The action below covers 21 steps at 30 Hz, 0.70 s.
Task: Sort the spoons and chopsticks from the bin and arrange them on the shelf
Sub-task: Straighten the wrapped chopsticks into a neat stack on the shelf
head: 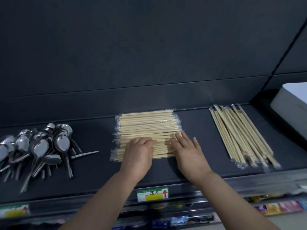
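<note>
Flat, fingers spread, the left hand [139, 151] and right hand [189, 151] press on the middle stack of plastic-wrapped pale wooden chopsticks [146, 128] on the dark shelf [99, 133]; shiny metal spoons [41, 145] lie heaped leftward; a second wrapped chopstick bundle [240, 135] lies rightward.

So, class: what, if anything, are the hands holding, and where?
Nothing gripped: left hand and right hand lie flat on the middle chopsticks.

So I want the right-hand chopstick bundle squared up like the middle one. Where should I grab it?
Judging by its pose, take the right-hand chopstick bundle across its middle, from the front edge of the shelf, a hand on either long side. The sticks run front to back and fan at the near ends, so squeezing sideways should gather them.
</note>
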### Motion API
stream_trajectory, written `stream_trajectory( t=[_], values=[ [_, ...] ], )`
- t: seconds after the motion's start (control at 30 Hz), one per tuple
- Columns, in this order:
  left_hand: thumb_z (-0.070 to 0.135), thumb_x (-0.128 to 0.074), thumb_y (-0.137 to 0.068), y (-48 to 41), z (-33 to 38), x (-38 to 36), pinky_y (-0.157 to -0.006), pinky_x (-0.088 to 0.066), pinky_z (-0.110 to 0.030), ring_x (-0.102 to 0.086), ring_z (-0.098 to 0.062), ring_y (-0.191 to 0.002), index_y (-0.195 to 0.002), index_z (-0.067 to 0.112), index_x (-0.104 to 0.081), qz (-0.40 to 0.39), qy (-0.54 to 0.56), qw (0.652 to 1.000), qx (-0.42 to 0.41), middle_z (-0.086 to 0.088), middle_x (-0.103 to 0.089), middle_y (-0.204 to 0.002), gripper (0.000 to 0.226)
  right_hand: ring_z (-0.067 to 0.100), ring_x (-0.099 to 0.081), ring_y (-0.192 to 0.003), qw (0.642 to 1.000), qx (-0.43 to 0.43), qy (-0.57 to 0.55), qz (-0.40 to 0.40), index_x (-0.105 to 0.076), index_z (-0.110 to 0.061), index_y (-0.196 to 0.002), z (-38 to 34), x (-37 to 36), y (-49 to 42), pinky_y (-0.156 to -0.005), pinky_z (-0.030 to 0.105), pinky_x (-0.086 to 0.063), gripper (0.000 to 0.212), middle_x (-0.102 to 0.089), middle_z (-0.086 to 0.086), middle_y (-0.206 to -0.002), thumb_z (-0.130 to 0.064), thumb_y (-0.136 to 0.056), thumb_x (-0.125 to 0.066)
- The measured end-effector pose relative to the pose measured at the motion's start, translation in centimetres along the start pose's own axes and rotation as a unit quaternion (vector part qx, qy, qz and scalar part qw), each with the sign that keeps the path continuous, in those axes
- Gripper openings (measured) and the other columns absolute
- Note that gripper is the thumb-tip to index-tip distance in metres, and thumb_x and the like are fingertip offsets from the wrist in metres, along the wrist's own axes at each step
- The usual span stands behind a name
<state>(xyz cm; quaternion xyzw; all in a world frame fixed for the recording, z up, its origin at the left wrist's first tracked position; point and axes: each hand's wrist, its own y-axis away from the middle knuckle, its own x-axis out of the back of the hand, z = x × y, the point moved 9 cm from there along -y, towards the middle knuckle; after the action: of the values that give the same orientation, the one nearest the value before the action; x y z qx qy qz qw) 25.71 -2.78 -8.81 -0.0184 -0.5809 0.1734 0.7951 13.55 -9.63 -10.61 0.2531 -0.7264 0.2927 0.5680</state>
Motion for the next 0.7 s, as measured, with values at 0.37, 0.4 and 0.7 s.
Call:
stream_trajectory(
  t=[0.37, 0.4, 0.7],
  values=[
    [0.02, -0.051, -0.095, -8.0, 13.1, -5.8, -0.087, -0.051, -0.031, -0.064, -0.012, -0.102, -0.119, 0.027, -0.064, -0.063, 0.079, 0.995, 0.016, 0.01, -0.07, -0.11, 0.029, 0.02, -0.065, -0.084, 0.989, -0.097, 0.083, 0.069, -0.071, -0.029, -0.101, 15.4, 6.8, 2.3, -0.065, 0.029, -0.048, 0.044, -0.07, -0.007, -0.09, -0.006, -0.064, -0.075],
    [0.021, -0.05, -0.095, -8.6, 14.2, -6.8, -0.088, -0.052, -0.032, -0.064, -0.012, -0.104, -0.121, 0.026, -0.063, -0.083, 0.08, 0.993, 0.018, 0.01, -0.07, -0.112, 0.029, 0.02, -0.062, -0.096, 0.988, -0.116, 0.081, 0.056, -0.066, -0.029, -0.111, 17.0, 7.0, 2.6, -0.073, 0.03, -0.047, 0.044, -0.068, -0.007, -0.102, -0.008, -0.073, -0.069],
    [0.033, -0.055, -0.095, -13.9, 18.9, -12.6, -0.082, -0.054, -0.038, -0.062, -0.023, -0.102, -0.125, 0.01, -0.053, -0.12, 0.106, 0.974, 0.16, -0.006, -0.062, -0.118, 0.038, 0.019, -0.054, -0.109, 0.982, -0.183, -0.049, 0.023, -0.056, -0.027, -0.125, 26.3, 7.9, 3.3, -0.078, 0.03, -0.045, 0.034, -0.061, -0.003, -0.116, -0.025, -0.091, -0.052]
  ],
)
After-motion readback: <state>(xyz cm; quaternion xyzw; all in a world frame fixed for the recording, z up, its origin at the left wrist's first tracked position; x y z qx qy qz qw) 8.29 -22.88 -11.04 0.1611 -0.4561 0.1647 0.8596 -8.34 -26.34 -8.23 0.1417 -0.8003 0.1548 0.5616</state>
